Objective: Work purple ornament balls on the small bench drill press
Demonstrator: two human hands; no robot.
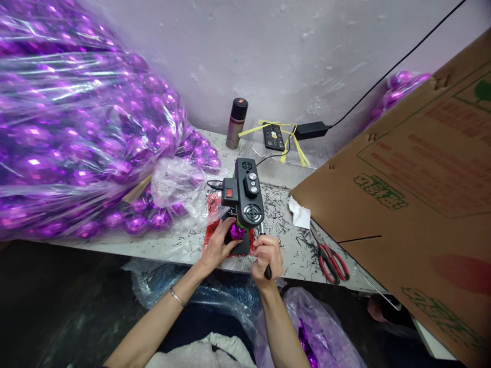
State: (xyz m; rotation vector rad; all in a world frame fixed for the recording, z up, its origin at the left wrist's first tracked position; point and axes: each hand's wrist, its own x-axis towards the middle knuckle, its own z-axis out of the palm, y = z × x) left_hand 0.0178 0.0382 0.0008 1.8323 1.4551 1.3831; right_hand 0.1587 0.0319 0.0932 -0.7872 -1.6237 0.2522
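Observation:
A black tabletop machine (pixel 248 191) with a red switch and round vents stands on a red mat (pixel 210 230) near the table's front edge. Under its front end, my left hand (pixel 219 245) holds a shiny purple ball (pixel 237 231) between thumb and fingers, above the machine's dark base. My right hand (pixel 267 255) is wrapped round the black-ended lever (pixel 267 272) at the machine's right side. Where the ball meets the machine is hidden from above.
Clear bags of purple balls (pixel 88 138) fill the left. A spray can (pixel 237 123), power adapter (pixel 311 130) and small black device (pixel 273 137) lie behind. Red-handled scissors (pixel 332 263), white paper (pixel 299 213) and a large cardboard box (pixel 414 204) are at right.

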